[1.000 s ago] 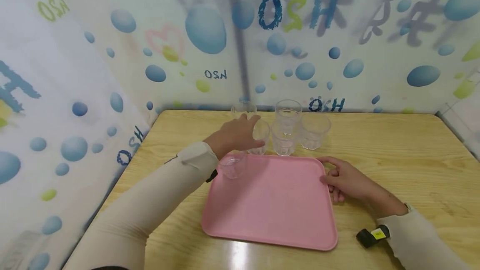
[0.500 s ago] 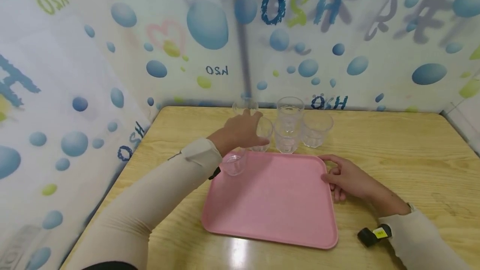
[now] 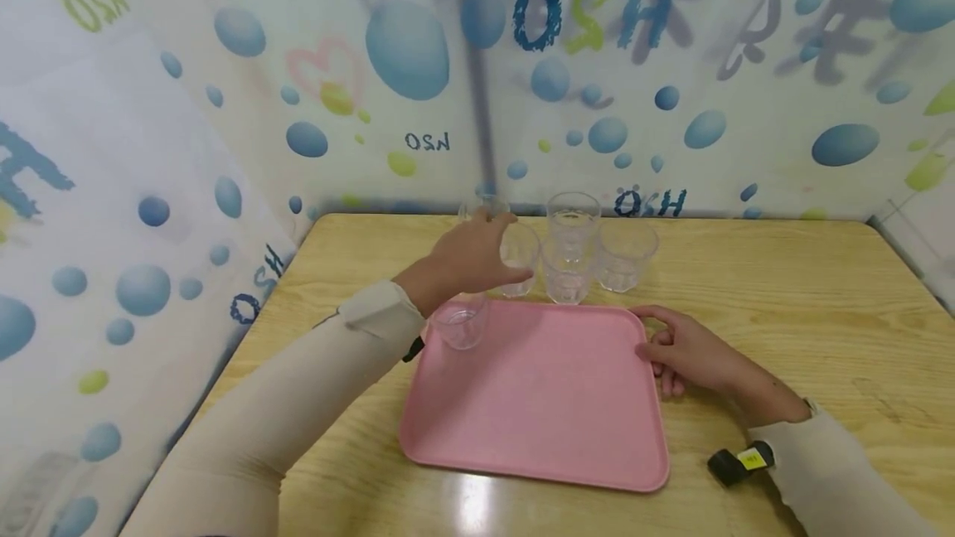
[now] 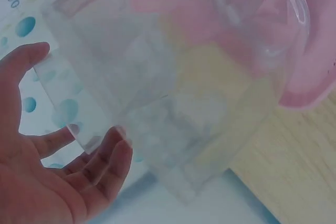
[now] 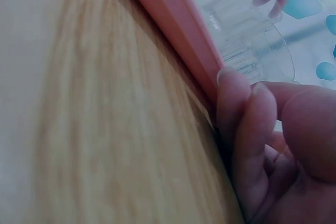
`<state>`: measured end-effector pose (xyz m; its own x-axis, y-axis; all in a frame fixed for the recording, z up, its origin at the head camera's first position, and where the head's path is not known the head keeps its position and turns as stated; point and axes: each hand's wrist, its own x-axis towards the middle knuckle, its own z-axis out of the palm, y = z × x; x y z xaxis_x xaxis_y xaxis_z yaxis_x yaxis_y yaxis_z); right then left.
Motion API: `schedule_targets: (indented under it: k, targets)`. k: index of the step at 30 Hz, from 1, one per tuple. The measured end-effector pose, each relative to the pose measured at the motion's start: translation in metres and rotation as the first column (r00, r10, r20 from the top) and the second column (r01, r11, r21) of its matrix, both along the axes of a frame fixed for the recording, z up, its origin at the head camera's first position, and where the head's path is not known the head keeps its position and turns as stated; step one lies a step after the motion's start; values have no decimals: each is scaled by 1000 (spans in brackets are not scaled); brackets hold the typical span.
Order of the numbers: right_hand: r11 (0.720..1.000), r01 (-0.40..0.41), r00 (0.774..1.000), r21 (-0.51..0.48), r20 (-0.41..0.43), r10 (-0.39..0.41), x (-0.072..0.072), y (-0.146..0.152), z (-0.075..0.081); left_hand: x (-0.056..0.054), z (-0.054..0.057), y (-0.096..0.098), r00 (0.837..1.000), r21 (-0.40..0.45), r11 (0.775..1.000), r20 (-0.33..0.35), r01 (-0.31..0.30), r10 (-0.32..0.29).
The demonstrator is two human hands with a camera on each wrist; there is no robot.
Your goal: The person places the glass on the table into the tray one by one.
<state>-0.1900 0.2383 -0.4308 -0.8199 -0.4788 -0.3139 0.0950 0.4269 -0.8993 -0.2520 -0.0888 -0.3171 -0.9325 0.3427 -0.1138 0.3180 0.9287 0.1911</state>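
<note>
A pink tray [image 3: 537,404] lies on the table, with one clear glass [image 3: 461,328] standing near its far left corner. My left hand [image 3: 466,257] reaches beyond the tray, thumb and fingers spread beside another clear glass [image 3: 521,263]. In the left wrist view, the left hand [image 4: 63,166] has loosely bent fingers, and a clear glass [image 4: 157,93] fills much of the foreground, blurred. At the tray's far right corner my right hand [image 3: 694,359] grips the rim, thumb on top. Close up in the right wrist view, the right fingers [image 5: 252,135] touch the tray's edge [image 5: 181,22].
More clear glasses stand behind the tray: one in the middle [image 3: 569,276], one on the right [image 3: 627,259], one farther back [image 3: 574,218]. Another glass [image 3: 481,204] is partly hidden behind my left hand. A patterned wall [image 3: 418,181] borders the wooden table's [image 3: 783,297] far edge.
The left thumb and fingers have spread slightly wider beside the glass. My right hand keeps its hold on the tray, and the glasses stay put; the head view shifts a little.
</note>
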Motion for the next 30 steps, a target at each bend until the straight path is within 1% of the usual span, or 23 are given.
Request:
schedule_targets:
  k: [5, 11, 16, 22, 30]
  targets:
    - [1000, -2, 1000, 8, -3, 2, 0, 2, -1, 7, 11, -3, 1000, 66, 998, -21, 10, -8]
    - [1000, 0, 1000, 3, 1, 0, -1, 3, -1, 19, 22, -5, 998, 99, 995, -49, 33, -28]
    - [1000, 5, 1000, 0, 3, -5, 1, 4, -1, 33, 28, -7, 996, 122, 991, -75, 58, -49]
    - [1000, 8, 1000, -8, 20, -8, 3, 3, -2, 52, 33, -10, 993, 121, 990, -104, 74, -61]
    - [1000, -5, 1000, -3, 4, 5, 1, 1, 1, 76, 37, -19, 996, 114, 990, -48, 78, -73]
